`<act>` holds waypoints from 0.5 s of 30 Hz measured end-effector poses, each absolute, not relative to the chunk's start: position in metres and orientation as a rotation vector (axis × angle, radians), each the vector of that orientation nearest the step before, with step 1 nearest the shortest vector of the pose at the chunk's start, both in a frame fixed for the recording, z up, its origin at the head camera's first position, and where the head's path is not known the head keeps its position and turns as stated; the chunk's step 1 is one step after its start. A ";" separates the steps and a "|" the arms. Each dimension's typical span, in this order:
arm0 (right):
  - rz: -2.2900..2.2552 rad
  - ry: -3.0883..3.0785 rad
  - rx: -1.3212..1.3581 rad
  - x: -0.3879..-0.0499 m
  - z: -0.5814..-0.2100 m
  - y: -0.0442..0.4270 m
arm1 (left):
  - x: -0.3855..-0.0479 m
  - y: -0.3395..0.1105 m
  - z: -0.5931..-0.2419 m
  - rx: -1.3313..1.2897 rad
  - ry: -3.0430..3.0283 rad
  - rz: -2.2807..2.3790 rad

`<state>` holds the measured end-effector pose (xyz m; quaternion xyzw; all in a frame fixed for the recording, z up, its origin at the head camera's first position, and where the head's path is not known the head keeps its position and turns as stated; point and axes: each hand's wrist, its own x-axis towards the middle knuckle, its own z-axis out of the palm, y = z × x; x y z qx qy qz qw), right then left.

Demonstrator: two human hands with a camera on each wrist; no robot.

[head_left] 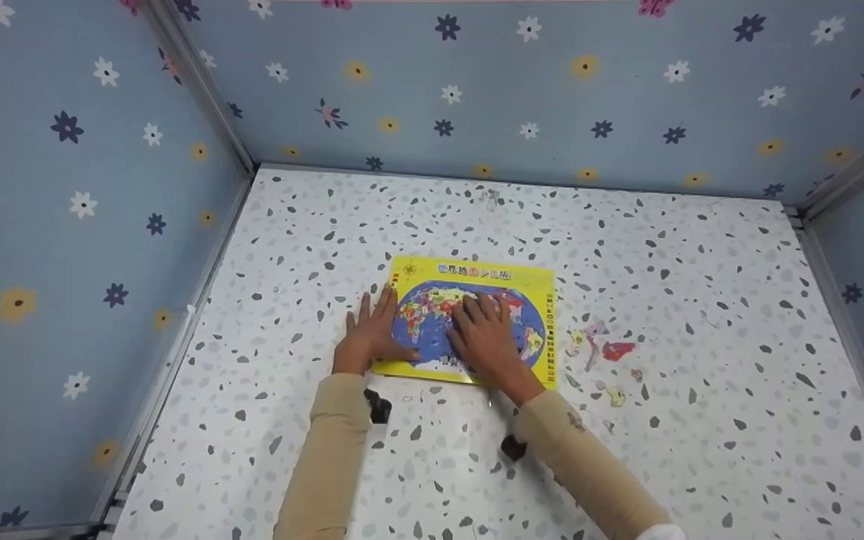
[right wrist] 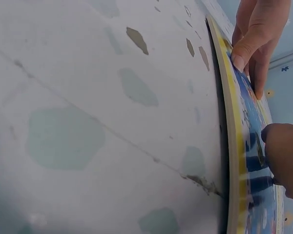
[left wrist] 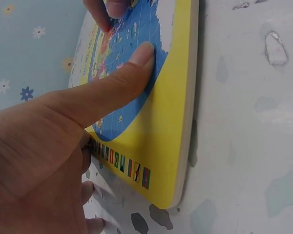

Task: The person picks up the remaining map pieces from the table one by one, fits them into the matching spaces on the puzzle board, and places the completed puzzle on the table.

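Note:
A yellow-bordered world map puzzle board (head_left: 469,376) lies flat on the speckled table. Along its left edge rests my left hand (head_left: 370,337), fingers spread past the border; its thumb (left wrist: 122,83) presses straight on the blue ocean near the lower rim. My right hand (head_left: 488,337) reaches over the middle of the map, fingertips touching the coloured land pieces. Under those fingertips I cannot see whether a piece lies. In the right wrist view the right hand (right wrist: 285,158) shows only in part at the edge.
Right of the board several loose puzzle pieces are scattered, among them a red one (head_left: 617,350) and a yellowish one (head_left: 616,396). Two black objects (head_left: 379,409) sit by the wrists. Flower-patterned panels (head_left: 477,90) enclose the table (head_left: 702,465).

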<state>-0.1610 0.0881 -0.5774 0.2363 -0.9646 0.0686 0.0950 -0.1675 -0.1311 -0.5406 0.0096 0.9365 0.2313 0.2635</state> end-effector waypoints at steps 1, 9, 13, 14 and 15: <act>0.215 -2.853 0.699 -0.161 -0.578 0.088 | -0.168 -0.131 -0.541 0.028 2.530 0.627; 0.212 -2.853 0.723 -0.161 -0.579 0.089 | -0.168 -0.131 -0.543 0.034 2.526 0.623; 0.214 -2.862 0.736 -0.160 -0.579 0.091 | -0.168 -0.132 -0.542 0.028 2.525 0.640; 0.221 -2.866 0.737 -0.160 -0.579 0.091 | -0.168 -0.132 -0.542 0.028 2.525 0.642; 0.231 -2.866 0.741 -0.160 -0.579 0.091 | -0.168 -0.132 -0.542 0.032 2.527 0.641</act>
